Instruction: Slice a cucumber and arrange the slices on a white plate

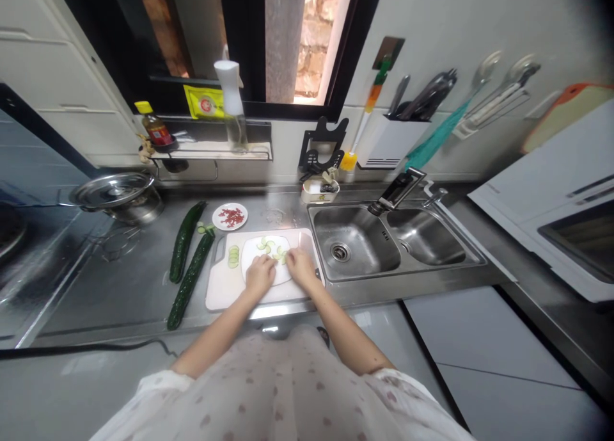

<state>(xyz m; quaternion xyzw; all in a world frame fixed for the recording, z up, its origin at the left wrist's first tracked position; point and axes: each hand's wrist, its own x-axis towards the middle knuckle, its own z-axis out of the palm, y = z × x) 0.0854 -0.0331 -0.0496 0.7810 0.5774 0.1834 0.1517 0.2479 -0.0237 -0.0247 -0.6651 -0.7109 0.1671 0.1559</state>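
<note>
A white plate lies on a pale cutting board, with thin cucumber slices arranged in curves on it. My left hand is over the plate's front left, fingers closed at a cucumber slice near its middle. From the right, my right hand reaches over the plate's edge, its fingertips pinched at the same small group of slices. The fingers partly hide what they hold. A short row of cucumber slices rests on the board left of the plate.
Two long cucumbers, one whole and one cut, lie left of the board. Behind it sits a small dish of red bits. A double sink is on the right, a lidded steel pot at the back left.
</note>
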